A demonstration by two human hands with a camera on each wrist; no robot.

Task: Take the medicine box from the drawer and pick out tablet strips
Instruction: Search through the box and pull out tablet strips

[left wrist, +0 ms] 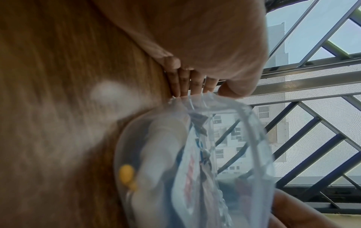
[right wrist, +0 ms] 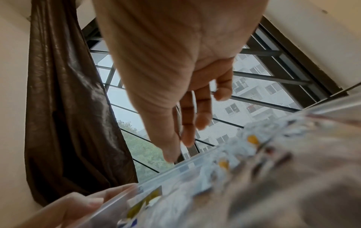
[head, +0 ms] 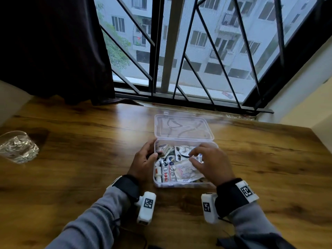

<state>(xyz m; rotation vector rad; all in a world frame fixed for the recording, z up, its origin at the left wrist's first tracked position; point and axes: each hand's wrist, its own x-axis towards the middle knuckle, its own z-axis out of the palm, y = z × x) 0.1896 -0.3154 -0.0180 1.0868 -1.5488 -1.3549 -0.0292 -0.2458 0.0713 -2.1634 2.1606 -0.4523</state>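
Wooden tabletop (head: 75, 159) fills the head view beneath a barred window, a dark curtain hanging at ten o'clock and a glass tumbler (head: 18, 147) out at nine. At the middle sits the medicine box (head: 185, 185), clear plastic, its lid (head: 183, 127) thrown back toward twelve o'clock and the tray crammed with foil tablet strips (head: 167, 172), a small carton (head: 162, 149) and a white paper sachet (head: 186, 172). My judgement is that the step in hand is sorting: the left hand (head: 143, 161) curls round the box's nine o'clock wall to steady it, while the right hand (head: 209, 162) hovers over the three o'clock half with fingers spread and relaxed, tips on the sachet and a strip (head: 183, 150), pinching nothing that I can make out. Doing it well likely means keeping the box pinned, sliding the sachet aside, then lifting strips by an edge, since the foil looks thin and slippery. From the left wrist, the left hand (left wrist: 205, 46) shows bunched fingertips (left wrist: 187, 83) at the rim of the box (left wrist: 244, 117), whose rounded translucent wall blurs the contents. From the right wrist, the right hand (right wrist: 185, 69) hangs loose, fingers (right wrist: 187, 123) extended above crumpled foil strips (right wrist: 230, 154) with yellow tablets; the other hand's fingers show at seven o'clock, against the clear wall.
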